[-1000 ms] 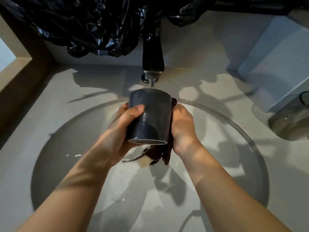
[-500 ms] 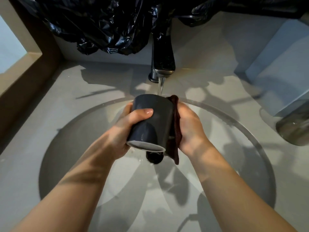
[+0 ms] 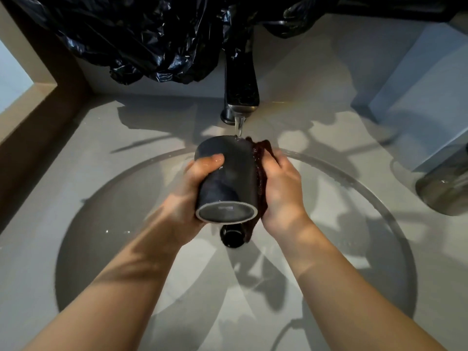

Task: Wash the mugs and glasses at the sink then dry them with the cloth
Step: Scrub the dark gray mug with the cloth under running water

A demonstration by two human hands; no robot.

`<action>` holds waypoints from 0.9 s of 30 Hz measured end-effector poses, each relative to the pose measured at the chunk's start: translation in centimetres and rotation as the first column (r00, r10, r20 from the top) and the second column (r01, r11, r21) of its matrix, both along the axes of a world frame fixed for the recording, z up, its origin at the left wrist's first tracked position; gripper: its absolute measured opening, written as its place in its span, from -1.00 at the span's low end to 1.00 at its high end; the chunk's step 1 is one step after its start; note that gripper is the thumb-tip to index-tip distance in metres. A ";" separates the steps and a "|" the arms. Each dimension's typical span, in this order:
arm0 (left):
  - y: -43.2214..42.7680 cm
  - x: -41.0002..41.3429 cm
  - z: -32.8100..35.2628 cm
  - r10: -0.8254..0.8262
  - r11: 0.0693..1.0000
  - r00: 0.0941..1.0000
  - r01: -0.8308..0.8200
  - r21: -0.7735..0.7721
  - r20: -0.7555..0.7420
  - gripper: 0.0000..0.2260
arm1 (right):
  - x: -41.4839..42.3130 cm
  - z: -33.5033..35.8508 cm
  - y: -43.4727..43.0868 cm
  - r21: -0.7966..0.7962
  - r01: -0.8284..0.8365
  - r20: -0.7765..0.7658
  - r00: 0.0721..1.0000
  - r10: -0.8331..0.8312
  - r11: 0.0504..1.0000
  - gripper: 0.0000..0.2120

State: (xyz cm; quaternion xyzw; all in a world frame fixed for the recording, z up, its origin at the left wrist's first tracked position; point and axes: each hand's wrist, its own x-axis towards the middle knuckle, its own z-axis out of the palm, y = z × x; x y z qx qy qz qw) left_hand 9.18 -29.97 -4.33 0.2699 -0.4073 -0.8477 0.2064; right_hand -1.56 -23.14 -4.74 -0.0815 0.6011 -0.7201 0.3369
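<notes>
Two bare hands & forearms, both coming in fr. the bottom edge; left hand (image 3: 200, 183) & right hand (image 3: 281, 188) uncovered, skin bare fr. fingertips down to the frame edge; left forearm (image 3: 121, 282) crossed by dark shadow bands w/ a lit patch nr the wrist; right forearm (image 3: 342, 287) in patchy light & shade; left thumb (image 3: 212, 160) glossy, wet-looking, nail short.

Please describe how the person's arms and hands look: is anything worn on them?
Both forearms are bare to the frame edge: no sleeves show. The left hand and right hand wear no gloves, and no ring, watch or bracelet is visible.
</notes>
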 end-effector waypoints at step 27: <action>-1.1 0.7 -0.6 0.143 0.978 0.989 -0.134 -0.158 0.047 -0.24 | 0.1 0.3 0.0 0.041 -0.138 0.018 0.990 0.137 0.990 -0.91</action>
